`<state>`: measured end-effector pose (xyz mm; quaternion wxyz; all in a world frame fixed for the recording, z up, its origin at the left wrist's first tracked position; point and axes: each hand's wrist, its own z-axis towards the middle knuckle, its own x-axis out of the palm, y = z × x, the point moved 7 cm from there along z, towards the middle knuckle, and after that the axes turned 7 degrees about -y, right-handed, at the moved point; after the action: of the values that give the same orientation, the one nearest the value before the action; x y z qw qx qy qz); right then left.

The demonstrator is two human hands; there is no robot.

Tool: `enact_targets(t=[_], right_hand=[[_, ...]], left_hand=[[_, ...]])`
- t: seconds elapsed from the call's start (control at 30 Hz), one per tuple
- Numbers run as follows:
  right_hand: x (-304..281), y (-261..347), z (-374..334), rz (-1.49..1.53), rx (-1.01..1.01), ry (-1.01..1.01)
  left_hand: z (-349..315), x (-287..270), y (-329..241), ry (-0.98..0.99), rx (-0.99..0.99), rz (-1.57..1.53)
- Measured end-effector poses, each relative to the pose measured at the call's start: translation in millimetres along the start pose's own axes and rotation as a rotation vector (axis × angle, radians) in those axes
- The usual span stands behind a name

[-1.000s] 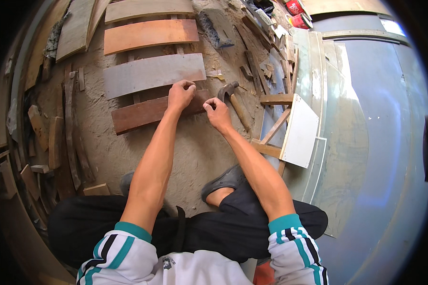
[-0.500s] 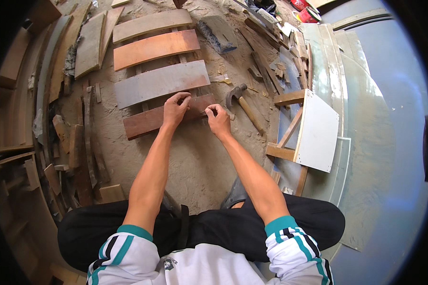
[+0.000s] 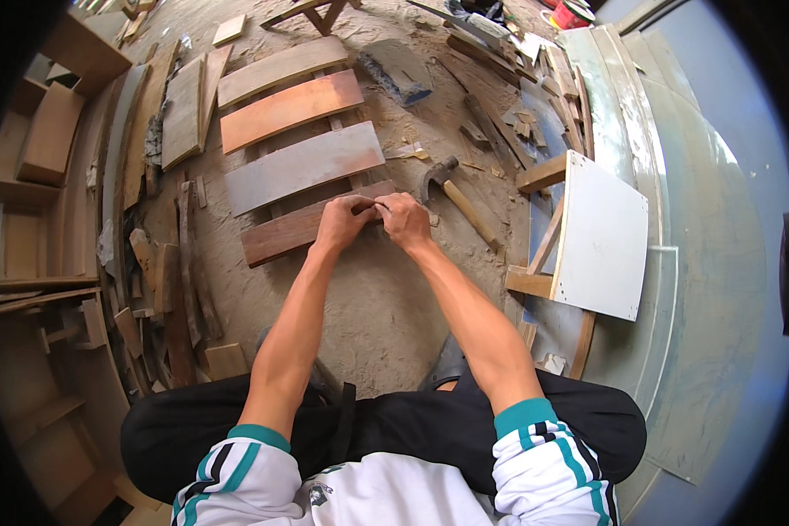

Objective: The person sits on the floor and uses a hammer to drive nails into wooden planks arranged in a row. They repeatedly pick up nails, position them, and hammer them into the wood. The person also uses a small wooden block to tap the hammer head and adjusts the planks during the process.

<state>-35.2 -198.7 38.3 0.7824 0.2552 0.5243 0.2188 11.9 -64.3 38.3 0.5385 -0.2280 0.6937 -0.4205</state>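
Above the nearest slat, a dark reddish-brown board (image 3: pixel 280 237), my left hand (image 3: pixel 341 223) and my right hand (image 3: pixel 405 221) meet with their fingertips together. Both are closed in a pinch; whatever they hold is too small or hidden to name. Beyond that board lie a grey plank (image 3: pixel 307 168), an orange-brown plank (image 3: pixel 291 110) and a pale wooden plank (image 3: pixel 282 72), spaced apart across narrower strips underneath. Just right of my right hand, a claw hammer (image 3: pixel 470 214) with a wooden handle rests on the sandy ground.
On the right stands a white-topped wooden piece (image 3: pixel 601 237) with legs, beside large glass-like sheets (image 3: pixel 701 289). Long scrap boards (image 3: pixel 181 105) and open wooden shelving (image 3: pixel 39 351) line the left. Wood offcuts (image 3: pixel 526 127) and a red bucket (image 3: pixel 573 14) lie farther off.
My hands, formerly apart, have come together at the fingertips over the near board. The whole view has shifted slightly, with the planks lower and a wooden frame showing at the top.
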Motion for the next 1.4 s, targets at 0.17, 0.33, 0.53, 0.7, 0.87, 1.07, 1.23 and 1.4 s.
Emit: enact_targets(t=[0.17, 0.33, 0.53, 0.7, 0.87, 1.07, 1.23, 1.4], right_hand=[[-3.3, 1.5, -3.5, -0.007, -0.020, -0.011], [-28.0, -15.1, 13.4, -0.075, 0.060, -0.198], [-68.2, -113.7, -9.4, -0.255, 0.610, -0.313], [-61.2, -100.3, -34.1, -0.386, 0.421, -0.287], [45.2, -79.7, -82.2, 0.726, 1.099, 0.193], [82.7, -37.8, -88.5, 1.205, 1.405, -0.072], [82.9, -36.6, -84.7, 1.336, 1.407, 0.072], [78.2, -41.2, -84.3, 1.273, 1.418, 0.085]], left_hand=[[2.8, 8.3, 3.7, 0.037, 0.046, 0.008], [5.2, 3.2, 26.9, 0.013, 0.003, -0.088], [-0.1, 2.7, 26.8, 0.015, -0.046, -0.146], [-3.2, -3.8, 36.6, -0.044, -0.053, -0.194], [-1.8, 0.4, 43.7, -0.117, -0.167, -0.324], [1.4, 7.6, 41.4, -0.050, -0.169, -0.299], [1.2, 4.7, 40.4, -0.048, -0.147, -0.300], [-0.4, 5.3, 44.8, -0.021, -0.114, -0.351]])
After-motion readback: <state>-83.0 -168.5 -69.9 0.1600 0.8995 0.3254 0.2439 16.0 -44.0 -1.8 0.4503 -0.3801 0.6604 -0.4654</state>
